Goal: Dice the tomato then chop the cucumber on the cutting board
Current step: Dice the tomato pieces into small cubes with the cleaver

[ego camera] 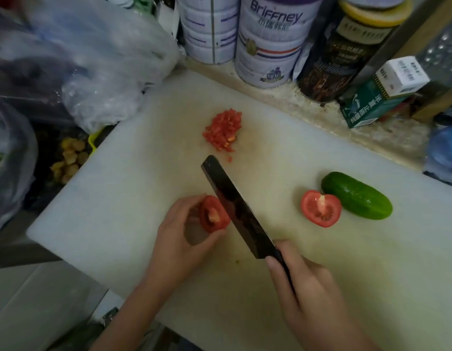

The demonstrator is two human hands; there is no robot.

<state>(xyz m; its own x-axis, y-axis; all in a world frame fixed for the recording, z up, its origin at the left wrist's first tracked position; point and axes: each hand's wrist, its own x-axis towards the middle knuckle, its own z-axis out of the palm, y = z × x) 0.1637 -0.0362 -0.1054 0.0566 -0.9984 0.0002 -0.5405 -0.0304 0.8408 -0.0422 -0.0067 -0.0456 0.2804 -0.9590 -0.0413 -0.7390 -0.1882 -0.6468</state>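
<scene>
My left hand point(180, 231) grips a tomato piece point(214, 214) at near-centre of the white cutting board point(118, 198). Fingers are curled over its far-left side, thumb under the near side, red cut face turned right. My right hand point(308, 287) is closed around the handle of a dark knife point(235, 206), index finger along the near end of the blade. The blade runs from my hand toward far-left, tip pointing at the diced pile. It sits right at the piece's cut face; can't tell if the edge is in the flesh or only beside it. Diced tomato point(223, 129) is heaped in the far-middle of the board, with one loose cube just near of the heap. A tomato half point(320, 208) lies cut face up on the right side of the board, well apart from the knife. A whole cucumber point(356, 195) lies just to the right of the half, touching or almost touching it. Off the board at the far edge: two white tins point(273, 41), a dark jar point(346, 46) with a yellow lid, a green box point(369, 107) with a small white box point(402, 76) on top. Clear plastic bags point(98, 59) are piled at far-left.
</scene>
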